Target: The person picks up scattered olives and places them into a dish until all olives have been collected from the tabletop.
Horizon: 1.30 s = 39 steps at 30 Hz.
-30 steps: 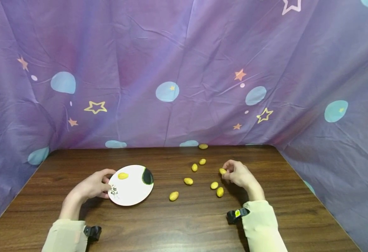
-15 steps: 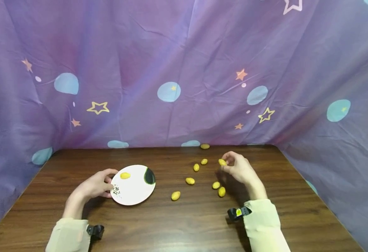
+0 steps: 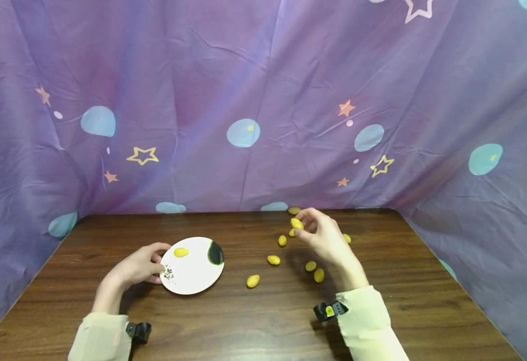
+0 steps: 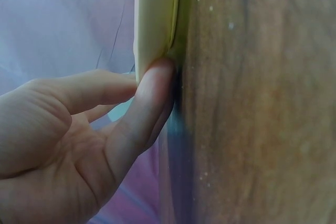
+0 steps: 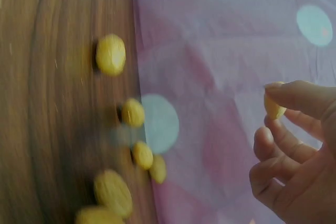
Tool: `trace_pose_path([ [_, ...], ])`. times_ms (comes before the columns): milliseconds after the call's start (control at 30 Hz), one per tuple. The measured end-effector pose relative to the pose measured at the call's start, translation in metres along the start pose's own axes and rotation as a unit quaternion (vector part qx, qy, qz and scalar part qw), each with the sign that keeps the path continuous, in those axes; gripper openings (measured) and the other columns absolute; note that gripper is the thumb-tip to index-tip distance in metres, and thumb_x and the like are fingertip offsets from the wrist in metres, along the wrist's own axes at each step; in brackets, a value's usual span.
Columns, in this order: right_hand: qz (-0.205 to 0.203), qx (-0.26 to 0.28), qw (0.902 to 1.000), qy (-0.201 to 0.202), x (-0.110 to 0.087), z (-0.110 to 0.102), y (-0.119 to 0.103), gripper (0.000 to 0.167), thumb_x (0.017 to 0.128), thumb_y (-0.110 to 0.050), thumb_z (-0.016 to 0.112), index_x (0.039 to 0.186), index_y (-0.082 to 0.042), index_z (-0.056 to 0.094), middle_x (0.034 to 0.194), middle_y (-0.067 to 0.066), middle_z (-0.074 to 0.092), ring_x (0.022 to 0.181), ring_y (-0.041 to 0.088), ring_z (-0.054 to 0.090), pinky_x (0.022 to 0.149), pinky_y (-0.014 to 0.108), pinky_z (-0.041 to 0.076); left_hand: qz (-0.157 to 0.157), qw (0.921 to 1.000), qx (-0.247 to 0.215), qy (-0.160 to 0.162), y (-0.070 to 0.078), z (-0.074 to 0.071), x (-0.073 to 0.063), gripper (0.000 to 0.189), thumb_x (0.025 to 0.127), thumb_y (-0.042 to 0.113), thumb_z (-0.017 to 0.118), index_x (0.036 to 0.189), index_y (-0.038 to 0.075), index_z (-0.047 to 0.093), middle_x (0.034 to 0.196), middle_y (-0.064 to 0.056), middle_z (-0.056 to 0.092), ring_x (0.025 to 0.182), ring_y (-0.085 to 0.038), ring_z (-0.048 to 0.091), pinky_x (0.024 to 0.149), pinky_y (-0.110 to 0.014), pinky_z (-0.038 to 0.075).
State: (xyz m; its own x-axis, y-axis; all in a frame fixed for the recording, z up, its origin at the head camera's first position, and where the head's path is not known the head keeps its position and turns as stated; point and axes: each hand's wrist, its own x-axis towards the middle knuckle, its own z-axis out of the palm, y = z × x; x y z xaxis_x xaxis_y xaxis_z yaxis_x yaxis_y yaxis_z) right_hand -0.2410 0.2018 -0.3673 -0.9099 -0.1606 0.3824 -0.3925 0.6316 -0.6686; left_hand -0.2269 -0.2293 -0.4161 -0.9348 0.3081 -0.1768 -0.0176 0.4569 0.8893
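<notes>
My left hand (image 3: 139, 264) grips the near-left rim of a white plate (image 3: 191, 278) with a dark green patch and small leaf marks. In the left wrist view the plate's edge (image 4: 155, 19) sits between the thumb and fingers, just off the tabletop. One small yellow oval fruit (image 3: 181, 252) lies on the plate. Above the table, my right hand (image 3: 326, 240) pinches another yellow fruit (image 3: 297, 223) between thumb and fingertips; the right wrist view shows this held fruit (image 5: 274, 106) too, partly covered by the fingers.
Several more yellow fruits lie scattered on the brown wooden table (image 3: 227, 326): a front one (image 3: 252, 281), a middle one (image 3: 273, 260), and one right of my right hand (image 3: 346, 238). A purple patterned cloth (image 3: 200, 125) hangs behind and at the sides.
My right hand has lifted the pinched fruit off the table and carried it left. A fruit formerly hidden behind that hand now shows. My left hand still holds the plate.
</notes>
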Motion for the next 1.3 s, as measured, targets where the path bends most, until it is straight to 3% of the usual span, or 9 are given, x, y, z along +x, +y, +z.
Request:
trace_pose_path([
  [133, -0.02, 0.027, 0.9992, -0.02, 0.0, 0.016, -0.01, 0.026, 0.08, -0.006, 0.076, 0.103, -0.011, 0.065, 0.085, 0.0, 0.064, 0.07, 0.015, 0.061, 0.062, 0.031, 0.051, -0.009, 0.9999, -0.008, 0.009, -0.001, 0.001, -0.003, 0.057, 0.08, -0.016, 0.052, 0.135, -0.014, 0.036, 0.09, -0.02, 0.048, 0.069, -0.022, 0.059, 0.059, -0.033, 0.06],
  [333, -0.072, 0.038, 0.996, -0.038, -0.002, 0.041, -0.023, 0.025, 0.079, -0.005, 0.077, 0.099, -0.012, 0.065, 0.082, -0.004, 0.062, 0.07, 0.011, 0.058, 0.06, 0.027, 0.051, 0.009, 0.9999, -0.011, 0.008, 0.002, 0.003, -0.002, 0.057, 0.079, -0.015, 0.052, 0.134, -0.015, 0.037, 0.089, -0.02, 0.049, 0.069, -0.021, 0.059, 0.059, -0.032, 0.059],
  [533, -0.108, 0.044, 0.9896, -0.084, -0.01, 0.073, -0.046, 0.027, 0.079, -0.007, 0.078, 0.101, -0.014, 0.064, 0.084, -0.006, 0.058, 0.071, 0.007, 0.056, 0.062, 0.026, 0.051, 0.008, 0.9999, -0.007, 0.006, 0.002, 0.005, -0.002, 0.058, 0.079, -0.014, 0.052, 0.135, -0.015, 0.036, 0.089, -0.019, 0.048, 0.069, -0.021, 0.058, 0.058, -0.031, 0.059],
  [767, -0.16, 0.053, 0.9693, -0.179, -0.009, 0.119, -0.067, 0.027, 0.078, -0.005, 0.078, 0.1, -0.012, 0.063, 0.082, -0.007, 0.056, 0.07, 0.009, 0.055, 0.061, 0.018, 0.048, -0.002, 1.0, -0.006, 0.006, 0.002, 0.004, -0.004, 0.06, 0.079, -0.014, 0.051, 0.136, -0.015, 0.034, 0.088, -0.017, 0.048, 0.068, -0.021, 0.058, 0.057, -0.03, 0.058],
  [1000, -0.116, 0.031, 0.9628, -0.242, 0.011, 0.152, -0.086, 0.026, 0.078, -0.009, 0.079, 0.099, -0.015, 0.064, 0.079, -0.01, 0.056, 0.066, 0.002, 0.052, 0.059, 0.014, 0.045, -0.002, 1.0, -0.004, 0.002, 0.003, 0.002, -0.003, 0.06, 0.08, -0.014, 0.051, 0.137, -0.017, 0.032, 0.089, -0.018, 0.047, 0.068, -0.021, 0.058, 0.058, -0.031, 0.059],
  [1300, -0.018, 0.013, 0.9682, -0.249, 0.04, 0.192, -0.11, 0.023, 0.077, -0.011, 0.079, 0.095, -0.014, 0.066, 0.075, -0.008, 0.058, 0.067, 0.004, 0.051, 0.057, 0.015, 0.042, 0.003, 0.9998, -0.016, -0.007, 0.004, 0.001, -0.004, 0.059, 0.081, -0.014, 0.052, 0.137, -0.017, 0.032, 0.093, -0.021, 0.049, 0.071, -0.021, 0.059, 0.061, -0.032, 0.06],
])
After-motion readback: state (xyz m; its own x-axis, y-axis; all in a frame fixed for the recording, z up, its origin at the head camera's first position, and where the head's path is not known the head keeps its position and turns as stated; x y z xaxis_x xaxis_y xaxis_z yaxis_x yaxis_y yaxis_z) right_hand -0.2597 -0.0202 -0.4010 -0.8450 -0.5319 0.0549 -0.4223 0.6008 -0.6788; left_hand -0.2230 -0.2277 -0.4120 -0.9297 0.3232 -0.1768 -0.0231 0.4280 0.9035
